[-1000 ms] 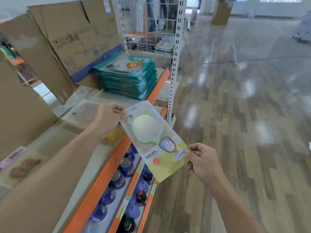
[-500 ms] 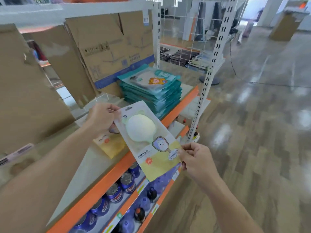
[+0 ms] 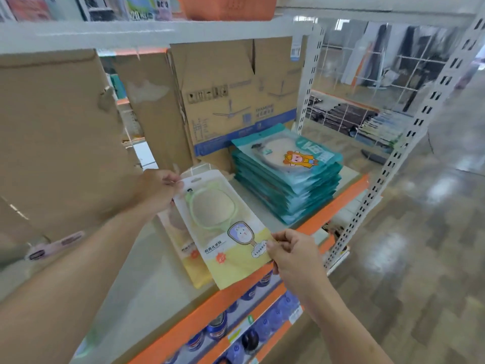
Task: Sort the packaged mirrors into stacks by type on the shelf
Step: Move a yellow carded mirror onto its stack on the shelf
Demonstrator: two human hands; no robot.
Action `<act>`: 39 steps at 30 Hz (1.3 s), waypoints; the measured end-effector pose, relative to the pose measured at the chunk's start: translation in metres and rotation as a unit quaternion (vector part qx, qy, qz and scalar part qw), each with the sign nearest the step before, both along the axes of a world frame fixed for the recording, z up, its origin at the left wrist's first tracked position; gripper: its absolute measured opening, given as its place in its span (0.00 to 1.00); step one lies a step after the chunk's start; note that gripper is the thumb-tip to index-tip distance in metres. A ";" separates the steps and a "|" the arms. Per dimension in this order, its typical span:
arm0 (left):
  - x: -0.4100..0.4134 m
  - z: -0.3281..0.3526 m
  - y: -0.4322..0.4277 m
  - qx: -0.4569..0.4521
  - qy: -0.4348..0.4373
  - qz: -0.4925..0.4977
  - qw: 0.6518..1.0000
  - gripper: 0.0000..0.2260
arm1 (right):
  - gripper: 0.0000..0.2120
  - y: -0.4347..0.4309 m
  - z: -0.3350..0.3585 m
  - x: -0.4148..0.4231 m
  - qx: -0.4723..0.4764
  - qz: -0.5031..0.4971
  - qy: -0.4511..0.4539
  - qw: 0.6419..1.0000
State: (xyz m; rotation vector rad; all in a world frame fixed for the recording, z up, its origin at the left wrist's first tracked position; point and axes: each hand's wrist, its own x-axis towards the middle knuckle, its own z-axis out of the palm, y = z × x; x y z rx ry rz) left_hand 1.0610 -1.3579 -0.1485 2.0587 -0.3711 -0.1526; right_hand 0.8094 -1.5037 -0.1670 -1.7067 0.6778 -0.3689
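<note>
I hold a yellow-and-white packaged mirror [image 3: 223,229] with a green frame just above the shelf [image 3: 147,279]. My left hand [image 3: 157,191] pinches its top left corner, and my right hand [image 3: 291,252] pinches its lower right edge. Beneath it lies another yellow packaged mirror [image 3: 193,269] of the same type, mostly covered. To the right stands a tall stack of teal packaged mirrors [image 3: 286,174] with a cartoon figure on the top one.
Cardboard boxes [image 3: 231,95] line the back of the shelf. A pink-labelled package [image 3: 55,245] lies at the far left. Blue cans [image 3: 217,324] fill the shelf below the orange edge [image 3: 204,313]. A white slotted upright [image 3: 409,143] and wooden floor [image 3: 420,258] are on the right.
Both hands have carried the yellow package inward and down over the shelf, above the yellow package lying there. The view has lifted toward the shelf.
</note>
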 end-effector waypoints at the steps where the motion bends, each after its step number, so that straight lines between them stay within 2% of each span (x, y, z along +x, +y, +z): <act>1: 0.004 -0.001 0.002 -0.001 0.001 0.000 1.000 0.06 | 0.05 0.000 0.000 0.006 0.003 0.004 0.000 1.000; 7: 0.027 -0.010 0.014 0.006 0.006 -0.002 1.000 0.02 | 0.05 0.001 -0.004 0.038 -0.017 0.045 0.021 0.999; 12: 0.047 -0.032 0.028 0.055 0.037 0.006 0.998 0.07 | 0.05 0.002 -0.012 0.057 -0.052 0.067 0.040 0.996; 17: 0.053 -0.053 0.038 0.081 0.028 0.025 0.996 0.02 | 0.03 0.001 -0.027 0.062 -0.076 0.095 0.074 0.990; 20: 0.056 -0.061 0.045 0.080 0.060 0.017 0.995 0.01 | 0.04 -0.001 -0.030 0.063 -0.084 0.110 0.095 0.986; 25: 0.060 -0.067 0.047 0.034 0.110 0.077 0.990 0.06 | 0.04 -0.010 -0.028 0.065 -0.109 0.126 0.105 0.980; 29: 0.058 -0.069 0.041 0.001 0.127 0.117 0.985 0.06 | 0.09 -0.019 -0.027 0.068 -0.134 0.136 0.116 0.975; 32: 0.053 -0.072 0.036 -0.022 0.126 0.143 0.981 0.07 | 0.12 -0.024 -0.029 0.074 -0.115 0.151 0.128 0.973; 36: 0.042 -0.078 0.035 -0.118 0.137 0.211 0.961 0.09 | 0.13 -0.032 -0.034 0.084 -0.104 0.172 0.135 0.970; 39: 0.026 -0.076 0.032 -0.157 0.169 0.234 0.945 0.08 | 0.15 -0.040 -0.032 0.096 -0.085 0.180 0.128 0.972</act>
